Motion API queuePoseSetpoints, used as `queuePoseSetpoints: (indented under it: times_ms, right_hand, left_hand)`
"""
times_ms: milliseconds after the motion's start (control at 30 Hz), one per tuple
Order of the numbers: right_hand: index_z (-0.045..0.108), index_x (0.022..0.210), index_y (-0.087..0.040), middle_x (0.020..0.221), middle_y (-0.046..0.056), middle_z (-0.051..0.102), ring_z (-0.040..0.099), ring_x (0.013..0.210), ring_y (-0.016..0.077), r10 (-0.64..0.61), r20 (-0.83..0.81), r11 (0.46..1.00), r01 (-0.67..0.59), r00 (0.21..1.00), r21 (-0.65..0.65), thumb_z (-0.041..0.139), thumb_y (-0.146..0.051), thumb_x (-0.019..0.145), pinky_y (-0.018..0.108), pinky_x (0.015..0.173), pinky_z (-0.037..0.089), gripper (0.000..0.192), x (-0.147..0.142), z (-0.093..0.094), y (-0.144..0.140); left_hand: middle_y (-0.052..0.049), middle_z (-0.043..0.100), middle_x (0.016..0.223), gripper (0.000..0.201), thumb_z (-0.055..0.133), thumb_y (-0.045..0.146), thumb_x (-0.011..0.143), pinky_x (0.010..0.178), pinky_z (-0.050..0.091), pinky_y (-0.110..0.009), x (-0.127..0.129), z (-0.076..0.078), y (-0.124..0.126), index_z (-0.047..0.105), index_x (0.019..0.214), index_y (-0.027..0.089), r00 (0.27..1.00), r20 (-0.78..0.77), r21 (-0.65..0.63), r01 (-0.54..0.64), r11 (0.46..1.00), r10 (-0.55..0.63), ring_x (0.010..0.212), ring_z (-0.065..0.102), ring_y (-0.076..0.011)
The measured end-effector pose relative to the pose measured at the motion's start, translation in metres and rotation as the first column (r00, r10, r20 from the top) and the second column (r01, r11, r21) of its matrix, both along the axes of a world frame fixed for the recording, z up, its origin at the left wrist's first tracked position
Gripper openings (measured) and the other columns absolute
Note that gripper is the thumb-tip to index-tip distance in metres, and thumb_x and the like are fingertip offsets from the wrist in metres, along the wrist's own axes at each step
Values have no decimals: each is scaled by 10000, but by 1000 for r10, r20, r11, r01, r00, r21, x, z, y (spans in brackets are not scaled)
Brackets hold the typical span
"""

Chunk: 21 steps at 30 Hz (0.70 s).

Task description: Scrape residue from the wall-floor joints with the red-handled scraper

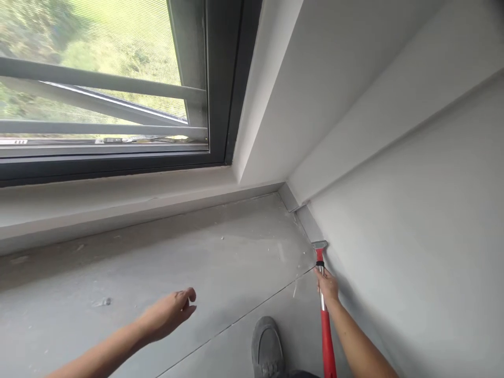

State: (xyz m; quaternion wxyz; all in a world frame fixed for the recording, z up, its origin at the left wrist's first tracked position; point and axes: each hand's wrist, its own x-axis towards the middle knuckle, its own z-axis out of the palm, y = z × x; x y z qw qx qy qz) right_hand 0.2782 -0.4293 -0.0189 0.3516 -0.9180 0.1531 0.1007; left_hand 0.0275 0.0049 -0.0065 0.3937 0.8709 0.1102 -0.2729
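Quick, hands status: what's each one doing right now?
Left hand: open, holding nothing, hovering above the floor.
Right hand: closed around the red-handled scraper, blade at the baseboard.

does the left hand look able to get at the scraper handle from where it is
Probably yes: the left hand hangs free and empty over bare floor, with only the grey shoe near its path to the scraper.

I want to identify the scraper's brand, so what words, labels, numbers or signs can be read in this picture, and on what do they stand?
None can be read.
Scraper, held in the right hand: red handle, metal shaft and blade, no print visible.
Small pale strip on the window frame: possibly a label, too small and blurred to read.
Wall, floor, shoe: no text.
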Motion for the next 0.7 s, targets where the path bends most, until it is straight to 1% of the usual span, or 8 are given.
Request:
queuePoseSetpoints:
  times_ms: [133, 300, 433, 600, 700]
  right_hand:
    - [566, 857, -196, 385, -59, 388, 410, 322, 122, -52, -28, 998, 53, 998, 31, 512, -543, 670, 256, 351, 361, 397, -1, 3, 2]
    - [570, 827, -199, 358, -68, 374, 394, 312, 117, -10, -37, 1000, 10, 999, -2, 512, -552, 661, 247, 342, 339, 395, -1, 6, 1]
    - [567, 827, -201, 352, -76, 386, 404, 306, 114, 12, -43, 999, -13, 999, -35, 498, -553, 662, 232, 332, 338, 395, 1, 9, -2]
    - [567, 881, -203, 340, -94, 369, 386, 286, 106, 49, -118, 996, -57, 992, -63, 518, -523, 658, 223, 319, 333, 393, 7, 27, -12]
    - [563, 886, -203, 335, -99, 357, 380, 281, 104, 52, -127, 995, -62, 990, -78, 519, -502, 669, 220, 314, 329, 373, 11, 39, -13]
  left_hand:
    - [-38, 631, 782, 262, 321, 392, 769, 600, 389, -288, 1, -1, -1, 488, 881, 224, 1000, 11, 9, 2, 1000, -2, 659, 560, -174]
    - [-38, 629, 785, 247, 325, 377, 766, 610, 389, -291, 4, 0, -4, 487, 873, 223, 1000, 8, -3, 0, 1000, 0, 663, 552, -172]
    - [-47, 623, 799, 260, 317, 384, 770, 613, 388, -297, 6, 5, -6, 482, 881, 217, 1000, 0, 2, 4, 1000, -4, 673, 554, -176]
    - [-53, 621, 801, 260, 307, 373, 772, 618, 392, -303, 5, 10, -6, 472, 888, 211, 1000, -8, 15, 25, 1000, -25, 679, 555, -184]
    - [-59, 625, 812, 263, 306, 365, 769, 626, 394, -309, 7, 10, -9, 472, 895, 205, 999, -14, 17, 33, 999, -32, 685, 557, -187]
